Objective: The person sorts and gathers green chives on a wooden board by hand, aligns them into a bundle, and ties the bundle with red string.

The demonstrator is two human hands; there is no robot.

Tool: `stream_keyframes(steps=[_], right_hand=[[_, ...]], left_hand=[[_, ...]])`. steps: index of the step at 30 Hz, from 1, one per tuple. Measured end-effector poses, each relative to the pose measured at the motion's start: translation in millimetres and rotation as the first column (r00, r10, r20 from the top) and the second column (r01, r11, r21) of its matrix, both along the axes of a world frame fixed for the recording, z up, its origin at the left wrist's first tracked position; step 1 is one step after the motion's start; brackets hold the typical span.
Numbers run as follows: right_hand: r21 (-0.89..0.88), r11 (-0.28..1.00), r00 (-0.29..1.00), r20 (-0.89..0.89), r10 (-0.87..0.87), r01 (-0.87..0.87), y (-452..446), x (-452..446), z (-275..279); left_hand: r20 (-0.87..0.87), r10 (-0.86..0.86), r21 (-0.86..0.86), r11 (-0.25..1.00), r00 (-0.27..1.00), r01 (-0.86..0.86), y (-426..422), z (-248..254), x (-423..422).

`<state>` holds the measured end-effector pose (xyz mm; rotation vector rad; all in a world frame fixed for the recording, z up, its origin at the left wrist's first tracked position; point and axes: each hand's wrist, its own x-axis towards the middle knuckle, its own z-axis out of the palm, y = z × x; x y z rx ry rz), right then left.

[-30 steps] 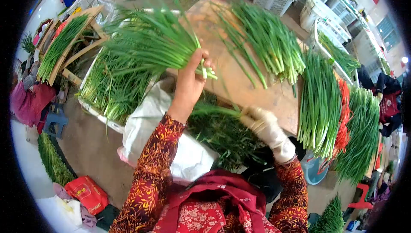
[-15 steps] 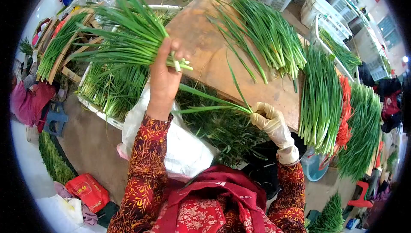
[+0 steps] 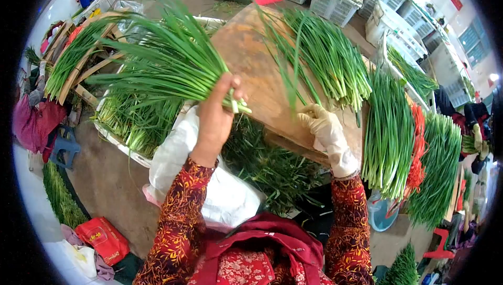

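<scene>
My bare left hand (image 3: pixel 215 120) is closed around a thick bunch of garlic chives (image 3: pixel 183 65), leaves fanning up and left, pale cut ends poking out at the right. My right hand (image 3: pixel 326 134), in a thin pale glove, is pinched at the near edge of the wooden board (image 3: pixel 243 44). A blurred garlic chive strand (image 3: pixel 295 75) rises from its fingertips. Behind it on the board lies a pile of garlic chives (image 3: pixel 332 59), with a few loose stalks at its left.
A white basket (image 3: pixel 123 146) of chives stands left, beside a white sack (image 3: pixel 225 193). Cut leaves (image 3: pixel 272 164) lie below the board. More chive bundles (image 3: pixel 390 133) and red ties (image 3: pixel 417 149) are at right. Other people work at both sides.
My right hand has moved up slightly to the board's edge; the strands that pointed left from it now stand upright and blurred. My left hand with the bunch has shifted right and down.
</scene>
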<state>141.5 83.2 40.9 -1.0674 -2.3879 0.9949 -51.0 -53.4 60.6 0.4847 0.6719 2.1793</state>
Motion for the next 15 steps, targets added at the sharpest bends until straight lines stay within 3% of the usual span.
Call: stream_keyframes(steps=[2,4,5,8,9,10,11,12,13,15], right_hand=[[0.112,0.993,0.998,-0.047,-0.044,0.049,2,0,-2],[0.383,0.901,0.966,0.072,-0.249,0.204,13,10,-2],[0.494,0.854,0.954,0.142,-0.263,0.162,24,14,-14],[0.499,0.856,0.941,0.205,-0.27,0.137,41,20,-23],[0.392,0.902,0.937,0.207,-0.281,0.184,45,18,-20],[0.396,0.9,0.937,0.205,-0.282,0.184,46,19,-15],[-0.024,0.955,0.955,0.008,-0.297,0.297,46,21,-8],[-0.45,0.852,0.911,-0.167,-0.377,0.27,45,22,-1],[-0.449,0.852,0.911,-0.17,-0.377,0.269,43,23,1],[-0.607,0.788,0.876,-0.318,-0.362,0.105,35,28,2]], left_hand=[[-0.021,-0.042,-0.02,0.999,0.999,0.041,1,-9,5],[0.007,-0.061,-0.042,0.997,0.998,0.061,1,-18,10],[0.029,-0.097,-0.076,0.992,0.995,0.099,2,-20,13],[0.06,-0.155,-0.125,0.979,0.986,0.162,9,-27,20],[0.049,-0.171,-0.135,0.975,0.984,0.176,11,-30,24],[0.036,-0.186,-0.145,0.971,0.982,0.189,11,-32,26],[0.045,-0.203,-0.146,0.967,0.978,0.207,12,-34,28],[0.04,-0.203,-0.144,0.968,0.978,0.206,13,-35,30],[0.032,-0.218,-0.167,0.961,0.975,0.221,13,-35,32],[0.037,-0.246,-0.237,0.939,0.969,0.248,14,-38,37]])
